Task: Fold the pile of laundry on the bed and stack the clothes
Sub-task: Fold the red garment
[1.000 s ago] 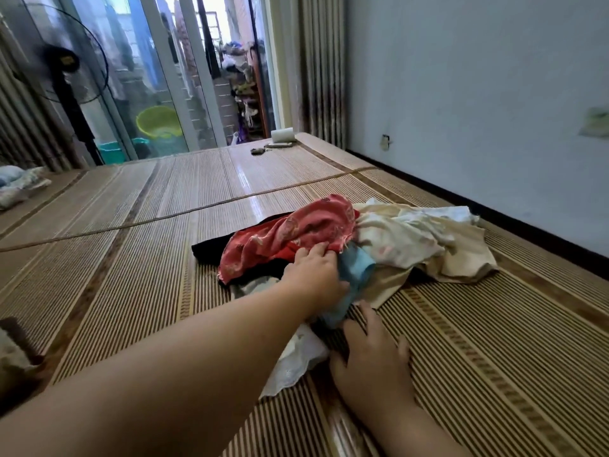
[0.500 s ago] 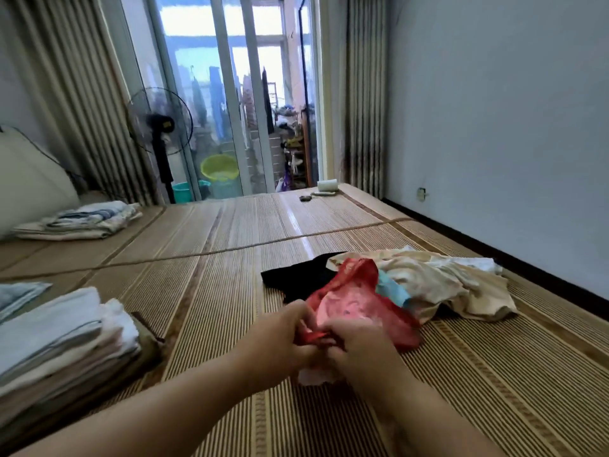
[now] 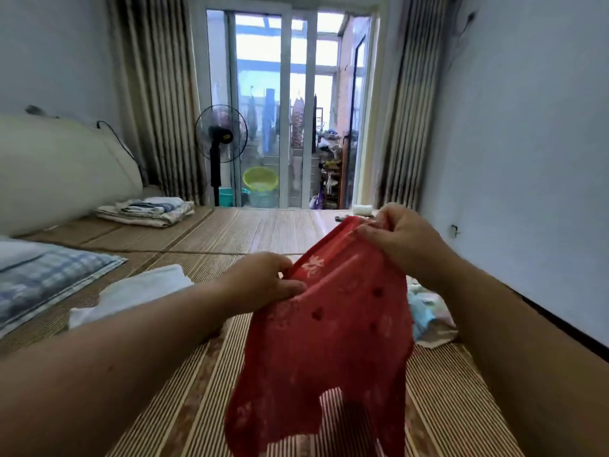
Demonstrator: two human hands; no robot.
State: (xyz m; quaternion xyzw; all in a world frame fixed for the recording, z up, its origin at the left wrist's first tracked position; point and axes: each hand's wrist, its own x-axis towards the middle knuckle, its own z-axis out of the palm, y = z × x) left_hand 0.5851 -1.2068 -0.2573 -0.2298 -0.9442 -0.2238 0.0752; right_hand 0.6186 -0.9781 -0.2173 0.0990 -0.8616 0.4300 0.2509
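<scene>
Two hands, left hand (image 3: 263, 282) and right hand (image 3: 400, 240), each grip one red garment (image 3: 329, 341) above the bed (image 3: 230, 232); two folded stacks (image 3: 146, 211) lie left.

Your left hand (image 3: 263, 282) pinches the red garment (image 3: 329, 341), arm stretched forward. Your right hand (image 3: 400, 237) grips its top edge, raised higher.

head view, close over the bed (image 3: 263, 232), faces the glass door (image 3: 298, 127)
</scene>
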